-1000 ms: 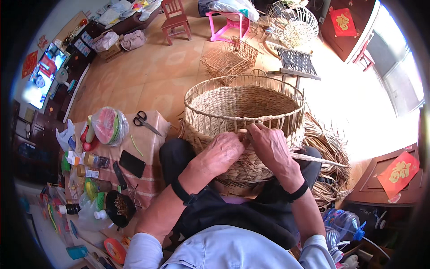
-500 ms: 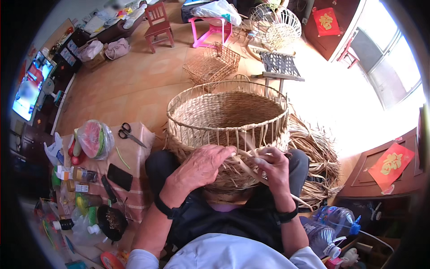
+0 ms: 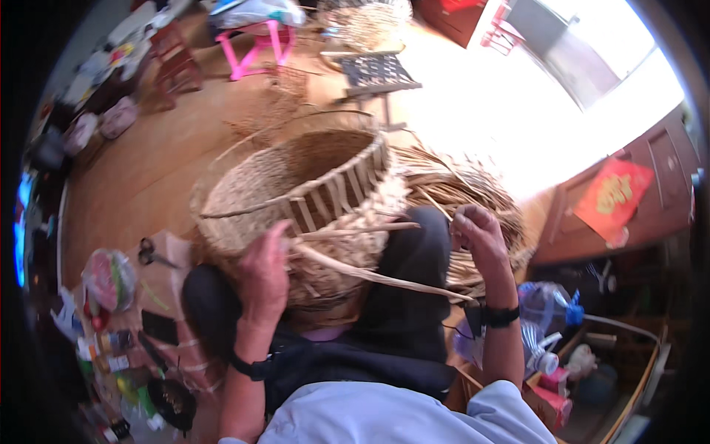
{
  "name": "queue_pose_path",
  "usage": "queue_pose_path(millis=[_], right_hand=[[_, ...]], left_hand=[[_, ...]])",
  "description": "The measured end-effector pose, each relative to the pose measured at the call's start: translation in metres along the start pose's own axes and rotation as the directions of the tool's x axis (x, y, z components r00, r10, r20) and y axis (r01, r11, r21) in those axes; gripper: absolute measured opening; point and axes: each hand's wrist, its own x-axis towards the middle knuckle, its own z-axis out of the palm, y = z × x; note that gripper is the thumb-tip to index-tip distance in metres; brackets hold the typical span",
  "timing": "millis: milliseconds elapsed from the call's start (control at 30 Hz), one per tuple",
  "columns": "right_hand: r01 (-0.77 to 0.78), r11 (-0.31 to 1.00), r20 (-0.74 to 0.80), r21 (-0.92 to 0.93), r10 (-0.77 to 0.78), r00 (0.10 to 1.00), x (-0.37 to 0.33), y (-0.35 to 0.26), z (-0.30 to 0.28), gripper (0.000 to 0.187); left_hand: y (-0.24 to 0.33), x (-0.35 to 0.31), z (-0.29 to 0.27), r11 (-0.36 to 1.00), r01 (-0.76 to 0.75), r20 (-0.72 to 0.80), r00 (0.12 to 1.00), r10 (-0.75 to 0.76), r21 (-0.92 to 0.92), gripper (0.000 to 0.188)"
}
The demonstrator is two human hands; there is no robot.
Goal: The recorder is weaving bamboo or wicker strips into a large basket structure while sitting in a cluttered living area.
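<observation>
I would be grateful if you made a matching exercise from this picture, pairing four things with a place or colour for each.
Things:
1. left hand
2. scissors
3. heap of dried strips
4. low stool beyond the heap

Places and colours:
A. lying on the pinkish cloth at the person's left
B. black on top
C. at the near side of the woven basket
D. just to the right of the basket

Right pairs: 1-C, 2-A, 3-D, 4-B
</observation>
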Motion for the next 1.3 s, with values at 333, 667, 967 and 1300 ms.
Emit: queue_pose_path(millis=[333, 667, 967, 1300], right_hand=[[-0.147, 0.986, -0.585, 0.079, 0.165, 0.794, -0.048, 0.167, -0.197, 0.016], [-0.53, 0.834, -0.521, -0.154, 0.387, 0.761, -0.041, 0.348, -0.148, 0.018], [-0.269, 0.526, -0.327, -0.807, -0.018, 0.945, 0.009, 0.379, -0.107, 0.019], [-0.217, 0.392, -0.204, -0.894, 0.074, 0.976, 0.036, 0.38, -0.099, 0.026]], left_hand=[[-0.013, -0.01, 0.04, 0.99, 0.002, -0.191, 0.981, 0.026, 0.144, 0.029], [-0.012, -0.012, 0.042, 0.972, 0.112, -0.169, 0.983, -0.077, 0.205, 0.028], [-0.003, -0.007, 0.045, 0.953, 0.183, -0.192, 0.972, -0.137, 0.243, 0.029], [-0.007, -0.011, 0.043, 0.934, 0.245, -0.168, 0.964, -0.206, 0.259, 0.032]])
